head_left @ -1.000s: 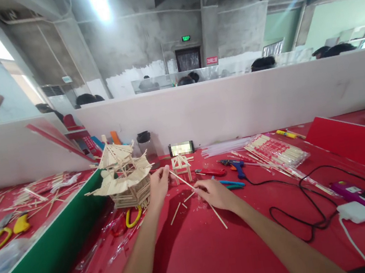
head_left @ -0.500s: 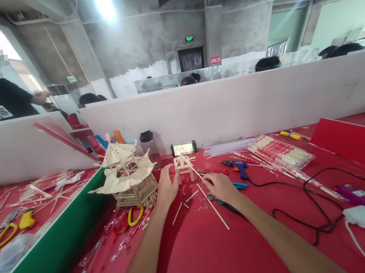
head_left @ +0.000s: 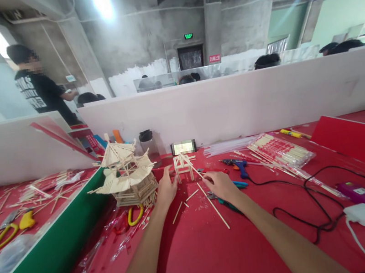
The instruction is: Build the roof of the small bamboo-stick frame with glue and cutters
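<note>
Head view: we pinch a thin stick [head_left: 196, 170] in our right hand [head_left: 221, 187], by the small frame [head_left: 184, 171] standing on the red worktop [head_left: 194, 254]; our left hand [head_left: 167, 187] is loosely open beside the frame.

tabletop [head_left: 195, 263] noted open between the forearms. leftward passage obstructed by stick pagoda [head_left: 128, 173] and green board [head_left: 56, 239]; rightward, black cable [head_left: 301, 187] lies across.

Seeing two stick models [head_left: 130, 186], one bottle [head_left: 148, 148], one phone [head_left: 183, 147] toward the counter's [head_left: 201, 253] far edge; counting one glue gun [head_left: 242, 168].
</note>
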Motion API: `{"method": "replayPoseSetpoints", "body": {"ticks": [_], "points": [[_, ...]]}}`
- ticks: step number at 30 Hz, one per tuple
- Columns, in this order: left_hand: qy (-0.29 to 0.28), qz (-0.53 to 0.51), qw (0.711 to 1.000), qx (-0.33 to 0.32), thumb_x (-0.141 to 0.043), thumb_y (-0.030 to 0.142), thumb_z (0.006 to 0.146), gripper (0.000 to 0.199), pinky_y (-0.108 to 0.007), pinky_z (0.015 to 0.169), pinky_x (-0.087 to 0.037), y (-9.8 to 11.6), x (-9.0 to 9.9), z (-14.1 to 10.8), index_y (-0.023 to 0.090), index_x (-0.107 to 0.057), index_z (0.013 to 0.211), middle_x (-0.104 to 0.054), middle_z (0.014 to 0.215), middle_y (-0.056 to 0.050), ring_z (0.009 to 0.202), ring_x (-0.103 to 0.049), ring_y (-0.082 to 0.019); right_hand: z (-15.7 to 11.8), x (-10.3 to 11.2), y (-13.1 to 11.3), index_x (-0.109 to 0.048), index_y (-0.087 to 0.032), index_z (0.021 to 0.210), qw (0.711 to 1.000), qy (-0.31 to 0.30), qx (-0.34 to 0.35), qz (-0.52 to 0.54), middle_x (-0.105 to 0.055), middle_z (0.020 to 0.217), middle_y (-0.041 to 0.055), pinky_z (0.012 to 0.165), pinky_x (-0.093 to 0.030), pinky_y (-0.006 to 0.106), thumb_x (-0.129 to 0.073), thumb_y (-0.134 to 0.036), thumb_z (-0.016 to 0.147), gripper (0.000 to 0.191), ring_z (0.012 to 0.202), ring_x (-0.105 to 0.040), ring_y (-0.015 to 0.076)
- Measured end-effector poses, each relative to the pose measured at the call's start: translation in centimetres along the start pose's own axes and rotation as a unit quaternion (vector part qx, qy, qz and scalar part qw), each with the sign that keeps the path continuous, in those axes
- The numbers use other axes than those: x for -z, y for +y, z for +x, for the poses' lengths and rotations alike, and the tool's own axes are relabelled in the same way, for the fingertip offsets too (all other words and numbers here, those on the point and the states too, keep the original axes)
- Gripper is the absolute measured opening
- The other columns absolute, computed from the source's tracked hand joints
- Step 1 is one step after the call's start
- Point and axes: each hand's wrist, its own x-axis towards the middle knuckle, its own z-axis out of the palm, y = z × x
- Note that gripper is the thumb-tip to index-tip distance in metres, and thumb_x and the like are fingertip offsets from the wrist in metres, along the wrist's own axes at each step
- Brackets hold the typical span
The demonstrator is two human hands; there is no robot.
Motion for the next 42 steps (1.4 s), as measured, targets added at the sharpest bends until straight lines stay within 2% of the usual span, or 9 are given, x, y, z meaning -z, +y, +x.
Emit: {"method": "replayPoseSetpoints", "body": {"ticks": [11,19,30,42], "points": [[-0.007,0.004,1.000,0.004,-0.057,0.029,0.091,0.038,-0.041,0.094,-0.050,0.5,-0.3,-0.1,0.023,-0.052,0.128,-0.073,0.110,-0.011,0.106,-0.069,-0.027,0.2,-0.3,0.8,-0.071,-0.021,0.093,1.000,-0.002,-0.010,0.001,-0.074,0.088,0.0055,0.072,-0.038,0.024,-0.049,-0.032,0.097,0.025,0.085,-0.066,0.0186],[-0.014,0.022,1.000,-0.013,-0.053,0.028,0.093,0.030,-0.038,0.093,-0.050,0.6,-0.4,0.0,0.023,-0.056,0.122,-0.072,0.113,-0.010,0.107,-0.068,-0.025,0.4,-0.7,1.1,-0.071,-0.021,0.091,1.000,0.010,0.001,-0.003,-0.074,0.089,0.0057,0.072,-0.038,0.024,-0.048,-0.032,0.098,0.026,0.087,-0.067,0.0188],[-0.016,0.029,0.999,-0.011,-0.054,0.026,0.091,0.031,-0.039,0.094,-0.050,1.0,-0.2,0.0,0.024,-0.055,0.122,-0.071,0.114,-0.010,0.107,-0.068,-0.026,0.6,-0.1,0.6,-0.074,-0.021,0.098,1.000,-0.005,-0.021,-0.002,-0.076,0.093,0.0067,0.071,-0.039,0.024,-0.050,-0.031,0.097,0.026,0.088,-0.068,0.0196],[-0.009,0.030,1.000,-0.002,-0.057,0.027,0.089,0.033,-0.042,0.095,-0.049,1.2,0.0,-0.1,0.024,-0.055,0.122,-0.071,0.115,-0.011,0.110,-0.066,-0.027,0.5,0.1,0.5,-0.075,-0.022,0.096,1.000,-0.004,-0.022,-0.003,-0.076,0.090,0.0056,0.068,-0.038,0.024,-0.050,-0.032,0.097,0.027,0.086,-0.069,0.0194]]}}
